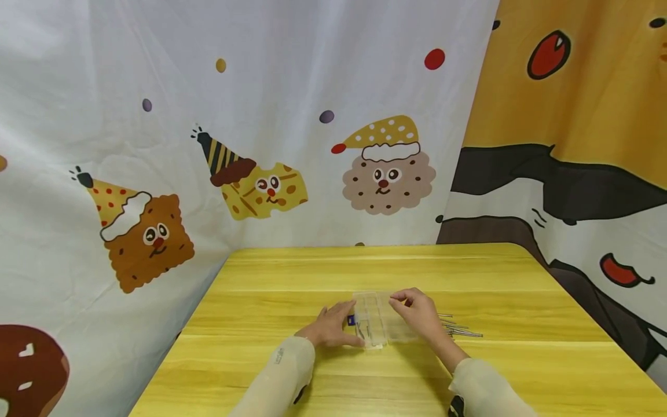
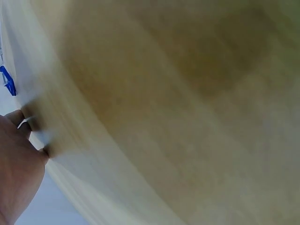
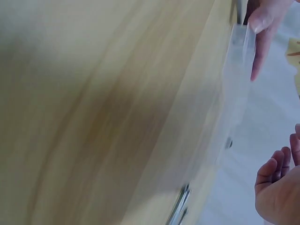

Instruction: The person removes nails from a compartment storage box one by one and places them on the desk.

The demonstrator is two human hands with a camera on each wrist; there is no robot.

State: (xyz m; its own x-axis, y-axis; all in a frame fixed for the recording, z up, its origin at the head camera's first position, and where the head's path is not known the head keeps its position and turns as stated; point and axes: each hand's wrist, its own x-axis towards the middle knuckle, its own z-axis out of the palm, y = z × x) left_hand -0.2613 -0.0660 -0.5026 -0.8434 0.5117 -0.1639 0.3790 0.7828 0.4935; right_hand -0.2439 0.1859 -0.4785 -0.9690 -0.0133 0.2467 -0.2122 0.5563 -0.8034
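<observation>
A clear plastic compartment box [image 1: 371,313] lies on the wooden table with its lid [image 1: 401,324] folded out to the right. Thin metal pieces like nails [image 1: 363,330] show in a near compartment. My left hand [image 1: 333,325] holds the box's left side, index finger toward the far end and thumb at the near corner. Between them sits a blue tab [image 1: 351,319], also in the left wrist view. My right hand [image 1: 418,313] hovers over the lid, fingers loosely bent. In the right wrist view its fingers [image 3: 276,164] show nothing between them.
Several long metal nails [image 1: 461,331] lie loose on the table [image 1: 292,272] to the right of the lid, partly behind the right wrist. Beyond the table's back edge hangs a white printed cloth [image 1: 292,104], with a yellow and black one at right.
</observation>
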